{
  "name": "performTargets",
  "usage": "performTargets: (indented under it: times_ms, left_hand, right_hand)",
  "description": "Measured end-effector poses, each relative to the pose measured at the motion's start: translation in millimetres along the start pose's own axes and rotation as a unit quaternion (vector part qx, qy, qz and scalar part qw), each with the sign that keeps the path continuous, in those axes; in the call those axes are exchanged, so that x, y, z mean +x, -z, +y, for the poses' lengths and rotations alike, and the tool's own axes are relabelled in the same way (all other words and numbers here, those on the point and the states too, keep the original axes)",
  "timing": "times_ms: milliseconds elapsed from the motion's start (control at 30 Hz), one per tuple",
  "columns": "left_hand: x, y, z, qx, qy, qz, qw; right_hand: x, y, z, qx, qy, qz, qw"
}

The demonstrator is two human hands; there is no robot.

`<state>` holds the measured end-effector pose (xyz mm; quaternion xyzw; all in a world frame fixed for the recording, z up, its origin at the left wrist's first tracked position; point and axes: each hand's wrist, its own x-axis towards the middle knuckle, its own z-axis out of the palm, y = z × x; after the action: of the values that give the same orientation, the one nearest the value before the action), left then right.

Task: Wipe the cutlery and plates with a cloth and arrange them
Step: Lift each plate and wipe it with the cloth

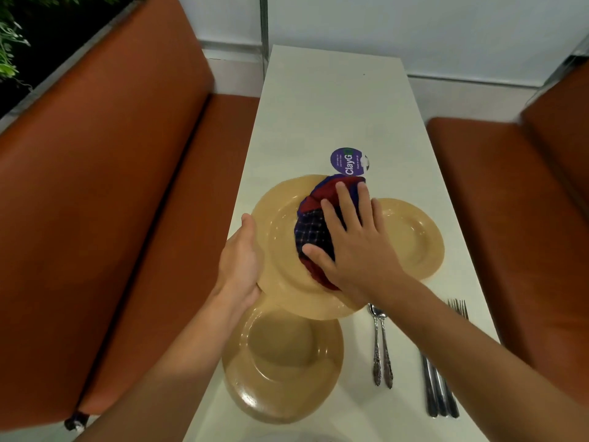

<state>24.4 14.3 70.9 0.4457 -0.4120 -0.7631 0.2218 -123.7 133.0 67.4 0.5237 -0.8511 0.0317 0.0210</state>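
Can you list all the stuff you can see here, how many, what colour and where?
plates: three, tan; one held up over the table, one near the front edge, one to the right
cloth: one, red and dark blue check, on the held plate
spoons: two, silver, side by side right of the near plate
forks: silver, a bunch by the right edge; count unclear
sticker: one, purple, round, mid-table
table: one, white, long
benches: two, orange-brown, either side
left hand: grips the held plate's rim
right hand: presses flat on the cloth
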Motion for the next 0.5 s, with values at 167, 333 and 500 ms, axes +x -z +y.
performTargets:
  times_ms: [167,333,500]
  left_hand:
    - [-1,-13,4,0.041,-0.011,-0.011,0.999]
    - [3,-17,11,-0.012,0.001,0.007,1.0]
    - [2,-11,18,-0.055,0.044,0.033,0.997]
  right_hand:
    - [18,-14,-29,0.075,-0.086,0.013,0.993]
    - [15,-15,-65,0.156,0.054,-0.013,0.986]
    - [-1,-16,-67,0.204,0.157,-0.057,0.965]
